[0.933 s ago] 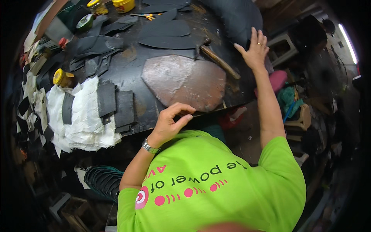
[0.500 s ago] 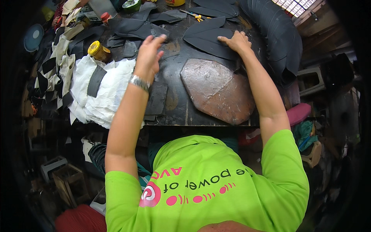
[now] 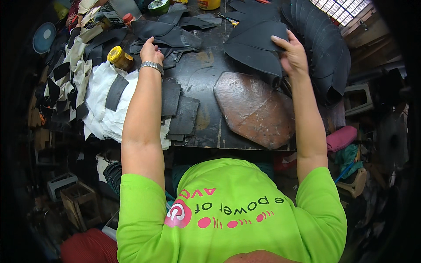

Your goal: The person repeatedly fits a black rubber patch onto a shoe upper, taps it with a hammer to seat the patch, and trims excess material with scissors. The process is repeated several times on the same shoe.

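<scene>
Right hand (image 3: 293, 53): gripping black sheets (image 3: 256, 37) at their right edge, thumb on top; fingers mostly hidden behind, so depth of hold and number of sheets uncertain.
Left hand (image 3: 151, 53): fingers curled at the near edge of a dark heap (image 3: 160, 33); cannot tell whether they pinch a piece or only touch.
Change: half a second ago the right hand is laid over the sheets and the left is spread above the table; now the sheets look raised on the right hand's side and the left fingers are drawn in. View shifts slightly too. Judgement: work passes from reaching to holding, on the right at least.
Table (image 3: 210, 83): sheets are at its far right part, between heap and roll; far edge cut off.
Roll (image 3: 318, 52): overlapping black pieces curving along the right side; far end leaves view.
Board (image 3: 250, 109): brown, many-sided, nearer the body than the sheets; right edge partly behind the forearm.
Cloth (image 3: 98, 92): white stack, partly covered by the left forearm.
Hammer (image 3: 276, 81): probable; mostly hidden, hard to make out.
Jar (image 3: 120, 58): yellow lid, tilted beside the cloth; contents unclear.
</scene>
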The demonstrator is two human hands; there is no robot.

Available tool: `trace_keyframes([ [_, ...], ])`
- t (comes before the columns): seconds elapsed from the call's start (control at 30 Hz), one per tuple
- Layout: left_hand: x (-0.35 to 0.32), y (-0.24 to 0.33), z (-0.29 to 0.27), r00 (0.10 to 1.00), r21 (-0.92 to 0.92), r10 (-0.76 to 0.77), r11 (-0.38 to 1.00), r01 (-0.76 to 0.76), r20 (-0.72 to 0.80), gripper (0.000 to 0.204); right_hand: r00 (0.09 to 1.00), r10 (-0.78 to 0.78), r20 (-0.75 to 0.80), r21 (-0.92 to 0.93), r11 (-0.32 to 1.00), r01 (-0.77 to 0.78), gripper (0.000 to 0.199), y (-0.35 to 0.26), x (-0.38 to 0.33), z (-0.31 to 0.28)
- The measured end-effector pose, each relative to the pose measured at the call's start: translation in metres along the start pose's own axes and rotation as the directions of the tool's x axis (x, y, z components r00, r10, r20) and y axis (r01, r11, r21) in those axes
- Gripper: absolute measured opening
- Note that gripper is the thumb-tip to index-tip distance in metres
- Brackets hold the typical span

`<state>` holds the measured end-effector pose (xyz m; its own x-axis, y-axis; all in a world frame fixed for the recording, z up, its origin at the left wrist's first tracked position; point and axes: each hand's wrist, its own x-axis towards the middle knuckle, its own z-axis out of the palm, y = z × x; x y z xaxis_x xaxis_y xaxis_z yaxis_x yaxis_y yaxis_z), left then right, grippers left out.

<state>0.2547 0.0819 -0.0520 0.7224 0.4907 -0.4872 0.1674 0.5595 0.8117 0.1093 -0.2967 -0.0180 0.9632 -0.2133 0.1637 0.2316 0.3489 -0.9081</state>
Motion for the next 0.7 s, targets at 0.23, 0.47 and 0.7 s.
trace_keyframes([
  [0.23, 0.023, -0.007, 0.000, 0.963, -0.144, 0.053, 0.989, -0.015, 0.266, 0.047, 0.813, 0.558, 0.164, -0.119, 0.830, -0.545, 0.039, -0.018, -0.111, -0.016],
  [0.47, 0.012, -0.001, 0.013, 0.899, -0.240, 0.021, 0.966, 0.094, 0.437, 0.038, 0.830, 0.557, -0.014, -0.158, 0.819, -0.552, 0.035, -0.032, -0.152, -0.061],
  [0.7, -0.099, 0.035, 0.026, 0.374, -0.442, 0.545, 0.834, -0.330, 0.750, 0.029, 0.922, 0.368, 0.122, -0.253, 0.910, -0.330, 0.024, -0.104, -0.188, -0.063],
])
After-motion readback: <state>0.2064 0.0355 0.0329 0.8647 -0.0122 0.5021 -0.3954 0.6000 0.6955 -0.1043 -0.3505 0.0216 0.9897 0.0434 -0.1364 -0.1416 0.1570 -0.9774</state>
